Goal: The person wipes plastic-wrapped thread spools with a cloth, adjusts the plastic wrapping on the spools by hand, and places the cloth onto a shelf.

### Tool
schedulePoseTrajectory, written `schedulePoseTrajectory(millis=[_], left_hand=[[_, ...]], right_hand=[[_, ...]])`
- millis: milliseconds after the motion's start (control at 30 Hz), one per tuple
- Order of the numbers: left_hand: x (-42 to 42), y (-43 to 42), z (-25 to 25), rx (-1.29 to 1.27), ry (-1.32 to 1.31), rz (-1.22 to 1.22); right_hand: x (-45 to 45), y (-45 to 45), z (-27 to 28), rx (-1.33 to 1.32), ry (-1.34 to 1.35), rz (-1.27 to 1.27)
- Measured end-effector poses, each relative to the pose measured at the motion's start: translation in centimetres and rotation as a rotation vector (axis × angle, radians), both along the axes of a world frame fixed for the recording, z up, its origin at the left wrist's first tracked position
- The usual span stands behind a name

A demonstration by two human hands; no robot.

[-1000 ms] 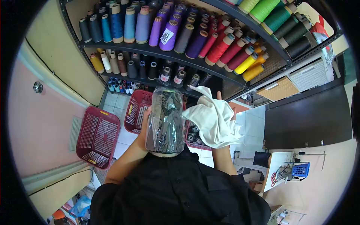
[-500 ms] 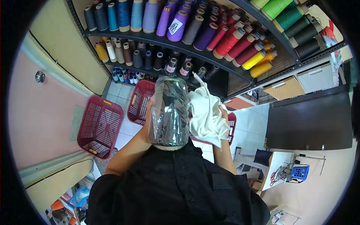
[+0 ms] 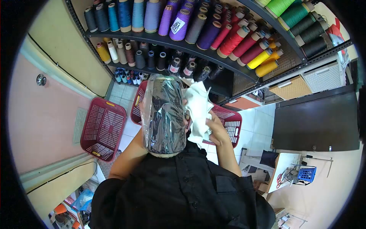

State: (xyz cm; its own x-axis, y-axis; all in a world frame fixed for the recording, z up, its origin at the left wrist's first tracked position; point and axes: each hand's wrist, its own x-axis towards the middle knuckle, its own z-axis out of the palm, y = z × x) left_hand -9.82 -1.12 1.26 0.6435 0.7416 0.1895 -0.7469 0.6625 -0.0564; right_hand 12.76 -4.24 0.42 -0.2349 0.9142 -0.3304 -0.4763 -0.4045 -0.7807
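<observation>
A large dark thread cone (image 3: pixel 164 116) wrapped in clear plastic stands upright in front of my chest. My left hand (image 3: pixel 142 114) grips it from behind and the side, mostly hidden by the cone, with a few fingertips showing at its right edge. A crumpled white cloth (image 3: pixel 198 110) hangs just right of the cone, close against its plastic. My right hand (image 3: pixel 218 130) is closed on the cloth's right side, fingers bent into the fabric.
Shelves (image 3: pixel 152 38) of coloured thread cones stand ahead. One red basket (image 3: pixel 103 129) is on the floor at left; others (image 3: pixel 232 124) are partly behind the cone and cloth. A dark door panel (image 3: pixel 314 122) and a white table (image 3: pixel 281 171) are at right.
My right hand has moved left and closed on the cloth, which is now more bunched and nearer the cone. The cone has shifted slightly left since the last frame.
</observation>
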Motion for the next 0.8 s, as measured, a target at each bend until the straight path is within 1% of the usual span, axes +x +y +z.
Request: schedulePoseTrajectory(millis=[33, 67, 100, 167, 233, 300, 333, 433, 467, 500, 567, 600, 667, 700, 733, 800], left_hand=[[-0.1, 0.0, 0.3, 0.0, 0.002, 0.0], [-0.3, 0.1, 0.7, 0.017, 0.019, -0.011], [-0.5, 0.2, 1.0, 0.035, 0.036, -0.022], [-0.8, 0.4, 0.9, 0.049, 0.007, -0.011], [-1.5, 0.4, 0.5, 0.031, 0.033, 0.015], [-2.0, 0.3, 0.3, 0.003, 0.011, -0.033], [-2.0, 0.2, 0.3, -0.004, -0.003, 0.002], [-2.1, 0.1, 0.3, -0.017, -0.016, 0.008], [-2.1, 0.0, 0.3, -0.019, -0.02, 0.007], [-2.0, -0.1, 0.3, -0.017, -0.017, 0.011], [-1.9, -0.1, 0.3, -0.02, -0.016, 0.005], [-2.0, 0.0, 0.2, -0.019, -0.006, 0.012], [-2.1, 0.1, 0.1, -0.014, 0.017, 0.017], [-2.1, 0.3, -0.1, -0.013, 0.041, 0.015], [-2.1, 0.4, -0.2, -0.007, 0.068, 0.018], [-2.2, 0.6, -0.7, 0.009, 0.145, 0.014]], right_hand=[[-0.1, 0.2, 0.1, -0.054, -0.195, 0.099], [-0.3, 0.1, 0.6, -0.084, -0.361, 0.098], [-0.1, 0.2, 0.7, -0.082, -0.359, 0.099], [0.8, 0.2, 1.0, -0.159, -0.498, 0.203], [1.4, 0.0, 2.7, -0.158, -0.529, 0.19], [2.4, -0.1, 3.8, -0.094, -0.726, 0.218], [3.1, -0.4, 3.9, -0.026, -0.652, 0.196], [3.6, -0.6, 5.2, 0.052, -0.646, 0.156], [4.0, -0.5, 5.0, 0.078, -0.692, 0.208], [3.7, -0.5, 4.5, 0.077, -0.693, 0.204], [2.1, -0.5, 3.3, 0.111, -0.396, -0.18], [1.6, -0.4, 2.9, 0.072, -0.283, -0.265], [0.9, -0.2, 2.5, 0.113, -0.128, -0.357], [0.3, -0.2, 3.5, 0.12, -0.055, -0.403], [0.2, -0.3, 4.0, 0.121, -0.054, -0.405], [0.4, -0.5, 4.7, 0.064, -0.026, -0.5]])
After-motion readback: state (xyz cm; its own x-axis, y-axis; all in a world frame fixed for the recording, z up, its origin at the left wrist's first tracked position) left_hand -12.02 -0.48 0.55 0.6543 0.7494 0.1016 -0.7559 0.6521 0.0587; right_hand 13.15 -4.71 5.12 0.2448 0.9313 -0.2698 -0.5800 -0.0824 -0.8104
